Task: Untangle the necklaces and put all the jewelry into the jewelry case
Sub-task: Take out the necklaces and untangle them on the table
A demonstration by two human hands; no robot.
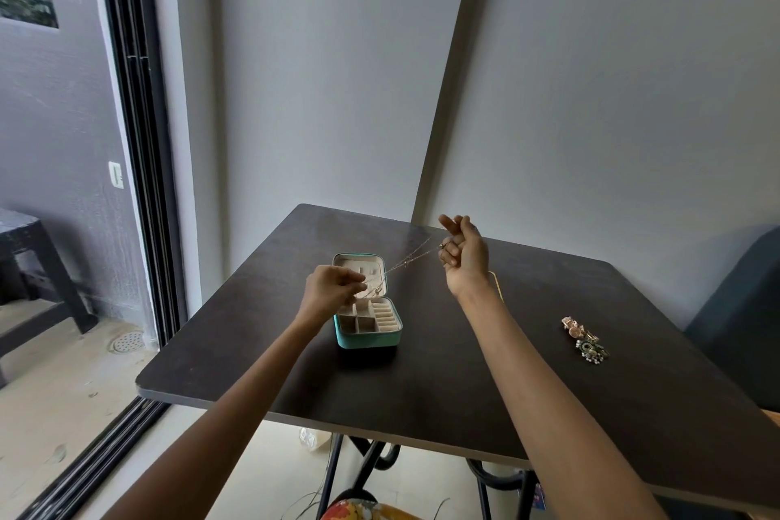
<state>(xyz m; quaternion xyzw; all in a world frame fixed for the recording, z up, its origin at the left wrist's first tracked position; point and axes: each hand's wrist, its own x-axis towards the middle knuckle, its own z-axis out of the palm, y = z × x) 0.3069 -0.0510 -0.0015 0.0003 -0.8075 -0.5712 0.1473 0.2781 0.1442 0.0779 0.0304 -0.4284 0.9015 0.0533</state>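
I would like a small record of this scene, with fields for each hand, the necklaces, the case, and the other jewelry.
left hand: pinches one end of the chains, above the case
right hand: raised, holds the other end
necklaces: thin chains stretched in the air between both hands, apparently still tangled
jewelry case: teal, open, on the dark table; visible compartments look empty
loose jewelry: small pile on the table, right of the case, apart from it

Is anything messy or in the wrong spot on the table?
Yes. A little heap of earrings lies loose on the dark table, far to the right of the open teal jewelry case. Thin necklace chains hang stretched between the left hand and right hand, not put away yet.
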